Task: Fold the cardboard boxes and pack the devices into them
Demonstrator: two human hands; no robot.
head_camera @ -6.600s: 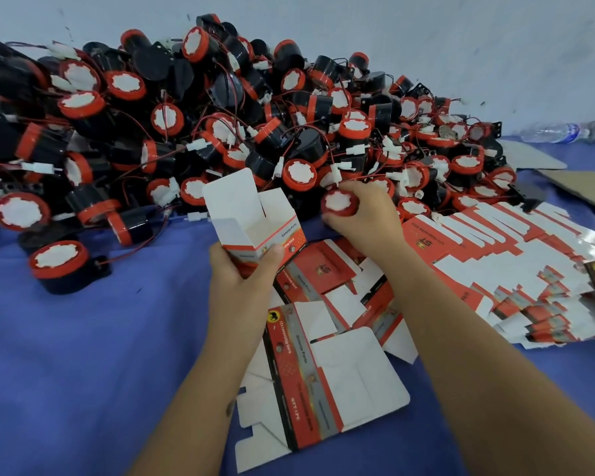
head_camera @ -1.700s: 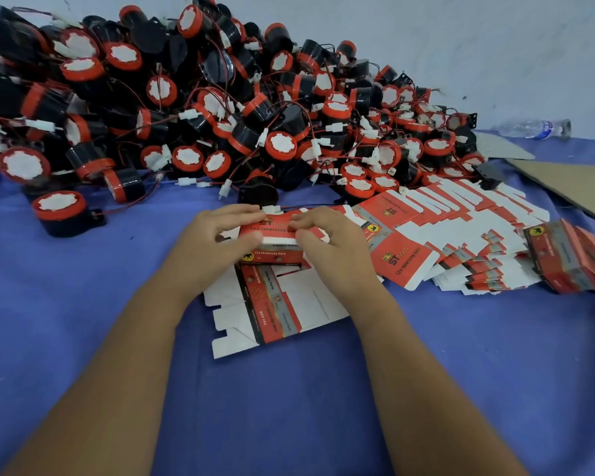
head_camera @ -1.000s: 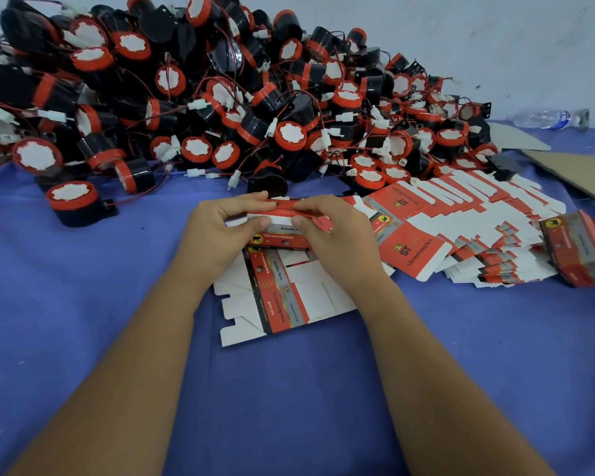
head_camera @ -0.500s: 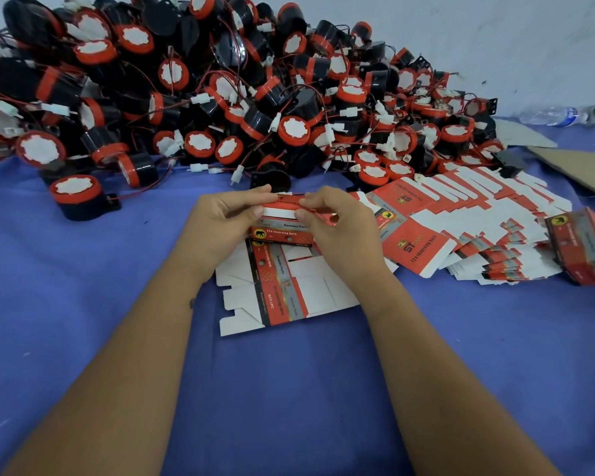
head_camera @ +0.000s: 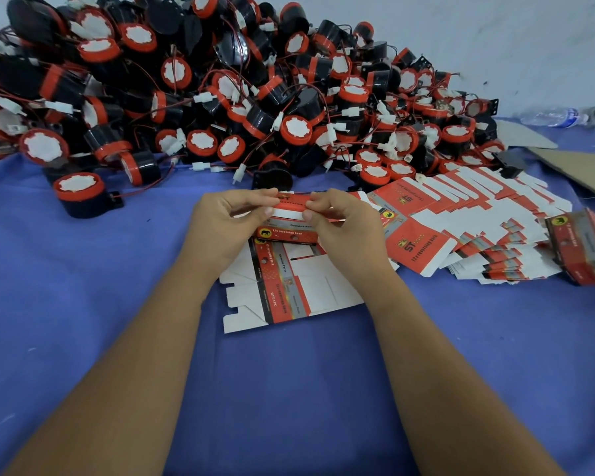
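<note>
I hold the small red-and-white printed cardboard box (head_camera: pixel 291 223) just above the blue-covered tabletop (head_camera: pixel 83 304). My left hand (head_camera: pixel 225 228) and right hand (head_camera: pixel 346 228) each pinch its top flap. Flat red-and-white cardboard blanks (head_camera: pixel 468 214) lie right; the pile of black-and-red round devices (head_camera: pixel 220 97) sits beyond.

1. Tabletop (head_camera: pixel 83 304) w/ blue cloth cover.
2. Far side: heap of black-and-red devices (head_camera: pixel 220 91) (wires tangled).
3. Centre: flat box blank (head_camera: pixel 289 290).
4. Right: fanned flat blanks (head_camera: pixel 461 214), folded boxes (head_camera: pixel 584 249), brown cardboard (head_camera: pixel 581 166), plastic bottle (head_camera: pixel 557 115).
</note>
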